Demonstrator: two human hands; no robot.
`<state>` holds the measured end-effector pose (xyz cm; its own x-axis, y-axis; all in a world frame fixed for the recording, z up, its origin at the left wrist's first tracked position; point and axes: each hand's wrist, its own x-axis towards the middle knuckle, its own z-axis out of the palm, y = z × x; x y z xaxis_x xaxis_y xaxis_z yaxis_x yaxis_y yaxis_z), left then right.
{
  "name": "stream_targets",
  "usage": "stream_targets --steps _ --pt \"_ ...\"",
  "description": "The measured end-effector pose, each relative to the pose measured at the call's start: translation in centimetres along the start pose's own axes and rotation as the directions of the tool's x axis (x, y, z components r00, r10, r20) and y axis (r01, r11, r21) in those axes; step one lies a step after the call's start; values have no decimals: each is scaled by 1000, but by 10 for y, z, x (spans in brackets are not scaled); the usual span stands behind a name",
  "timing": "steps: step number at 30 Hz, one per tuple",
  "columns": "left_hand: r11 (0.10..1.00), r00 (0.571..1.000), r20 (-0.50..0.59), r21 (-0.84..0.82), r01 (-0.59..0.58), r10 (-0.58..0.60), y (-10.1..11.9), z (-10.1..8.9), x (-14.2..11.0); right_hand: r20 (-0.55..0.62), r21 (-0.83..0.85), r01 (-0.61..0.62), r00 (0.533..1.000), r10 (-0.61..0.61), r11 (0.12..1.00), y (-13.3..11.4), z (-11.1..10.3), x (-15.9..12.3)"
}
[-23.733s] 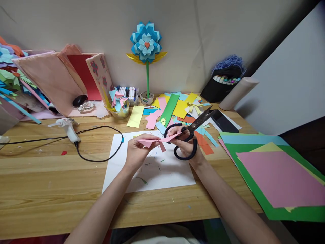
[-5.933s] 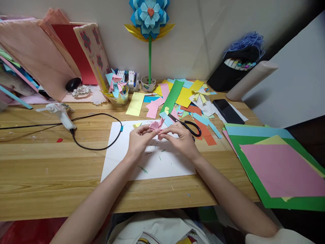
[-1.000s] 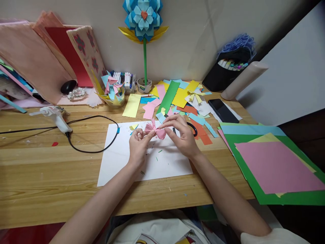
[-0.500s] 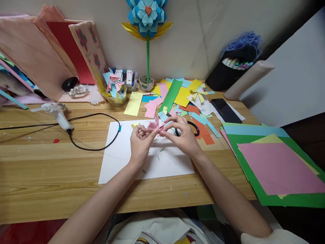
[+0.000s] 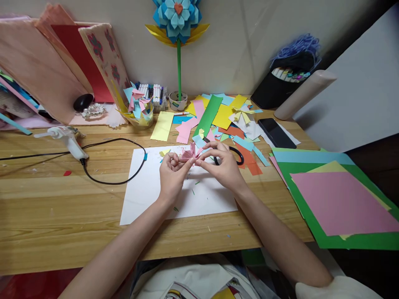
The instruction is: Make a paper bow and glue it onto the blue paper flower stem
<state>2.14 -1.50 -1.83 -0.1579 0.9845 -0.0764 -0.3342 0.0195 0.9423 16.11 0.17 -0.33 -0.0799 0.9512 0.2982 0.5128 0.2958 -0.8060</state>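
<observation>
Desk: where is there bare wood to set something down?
Front left: bare wood between the cord, left forearm and desk's front edge. Right: a narrower patch between right forearm and green sheet. Crowded: beyond the hands, with scraps, scissors and phone.

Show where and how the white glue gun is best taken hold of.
The glue gun is probably best gripped around its handle by the left hand, from the near right: the handle slants that way, while the nozzle points left. The cord leaves the handle's end, so the fingers should close just above it.
</observation>
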Motion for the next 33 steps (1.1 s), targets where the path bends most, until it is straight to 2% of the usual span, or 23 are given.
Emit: stream_targets --steps 7,11,15,21,25,33 --pt "998 998 3 14 -57 57 1 0 -2 -71 -81 95 992 -100 992 -2 2 -4" --pt "998 998 6 -10 -66 66 3 0 0 -59 -74 130 989 -135 989 -3 0 -4" --pt "999 999 -15 -35 -40 39 5 -2 3 2 -55 169 986 -170 984 -4 -3 -2" --pt "997 1000 4 -71 -8 8 3 -4 4 39 38 114 993 -116 993 -1 -5 0" --pt "994 998 26 -99 54 -52 4 -4 4 58 114 95 993 -102 989 1 -7 2" --pt "997 998 47 -50 51 -49 2 -3 2 -3 -19 53 999 -53 998 -4 -1 -2"
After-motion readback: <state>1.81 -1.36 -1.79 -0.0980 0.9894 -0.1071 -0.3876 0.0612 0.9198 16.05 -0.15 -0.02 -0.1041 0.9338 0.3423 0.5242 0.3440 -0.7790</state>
